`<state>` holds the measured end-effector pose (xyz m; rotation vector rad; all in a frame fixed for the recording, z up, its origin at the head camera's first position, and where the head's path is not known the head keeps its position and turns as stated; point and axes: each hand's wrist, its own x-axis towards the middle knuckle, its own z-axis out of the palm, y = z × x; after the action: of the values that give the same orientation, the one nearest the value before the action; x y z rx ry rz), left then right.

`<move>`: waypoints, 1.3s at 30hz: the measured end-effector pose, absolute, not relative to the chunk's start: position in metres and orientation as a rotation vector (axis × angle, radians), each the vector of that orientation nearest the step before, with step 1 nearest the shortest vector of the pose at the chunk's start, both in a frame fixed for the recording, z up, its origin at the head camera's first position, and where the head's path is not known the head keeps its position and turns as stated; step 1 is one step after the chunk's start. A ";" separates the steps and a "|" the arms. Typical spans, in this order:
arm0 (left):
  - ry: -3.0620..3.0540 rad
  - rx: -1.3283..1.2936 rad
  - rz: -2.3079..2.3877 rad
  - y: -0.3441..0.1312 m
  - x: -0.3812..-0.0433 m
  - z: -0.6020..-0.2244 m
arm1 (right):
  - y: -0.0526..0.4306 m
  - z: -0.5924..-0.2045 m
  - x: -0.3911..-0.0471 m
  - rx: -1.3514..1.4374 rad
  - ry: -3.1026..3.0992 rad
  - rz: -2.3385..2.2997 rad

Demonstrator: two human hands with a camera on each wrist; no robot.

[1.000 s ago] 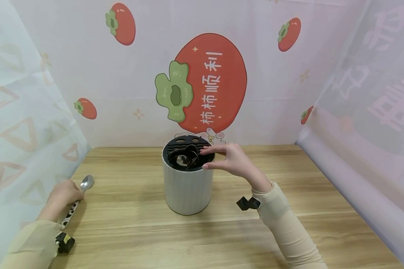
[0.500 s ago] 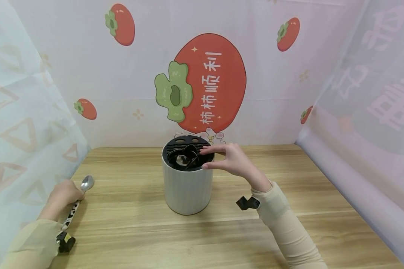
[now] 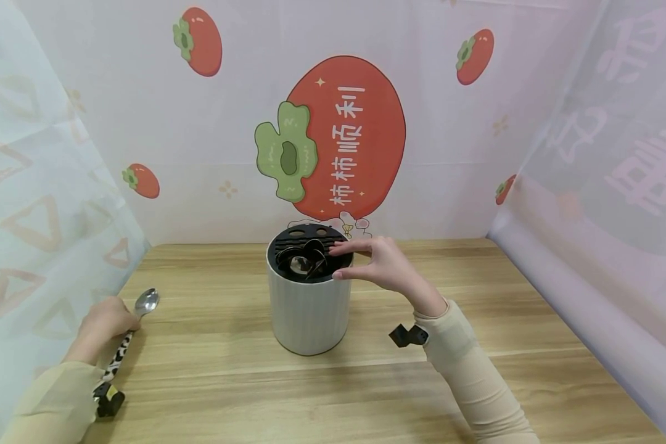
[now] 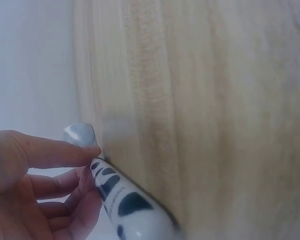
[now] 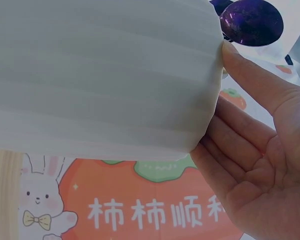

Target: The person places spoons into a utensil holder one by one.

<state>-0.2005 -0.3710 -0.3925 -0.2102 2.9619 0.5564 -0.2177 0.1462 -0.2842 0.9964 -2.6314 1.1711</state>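
Note:
At the left of the head view, my left hand point(image 3: 106, 322) pinches a metal spoon by its black-and-white spotted handle point(image 4: 135, 212). The spoon's bowl point(image 3: 147, 301) points away from me, past the fingertips. A white ribbed utensil holder point(image 3: 309, 317) stands upright in the middle of the table, topped by a black slotted lid point(image 3: 308, 229). Dark, shiny spoon bowls point(image 3: 300, 265) cluster at the lid. My right hand point(image 3: 385, 265) touches the holder's upper right side, thumb nearer me and fingers extended over the far rim. In the right wrist view, its thumb lies beside a glossy dark bowl point(image 5: 252, 22).
The wood-grain table point(image 3: 211, 394) runs back to a pale cloth wall point(image 3: 200, 135) printed with persimmons. Cloth sides point(image 3: 44, 203) rise at left and right. Small black cameras sit on both wrists.
The spoon in my left hand has turned slightly, its bowl moving a little to the right and more of the spotted handle showing. My right hand and the holder have stayed in place.

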 end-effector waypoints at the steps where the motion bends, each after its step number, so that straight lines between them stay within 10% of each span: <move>1: 2.968 -0.206 0.554 -0.371 -0.200 -0.393 | 0.146 -0.284 -0.218 0.998 -2.630 1.172; 39: 3.009 -0.183 0.664 -0.354 -0.200 -0.389 | 0.146 -0.283 -0.218 1.005 -2.634 1.172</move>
<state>-0.2001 -0.3544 -0.3895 -0.1828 3.0086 0.6640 -0.2177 0.1463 -0.2829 1.0049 -2.6336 1.1716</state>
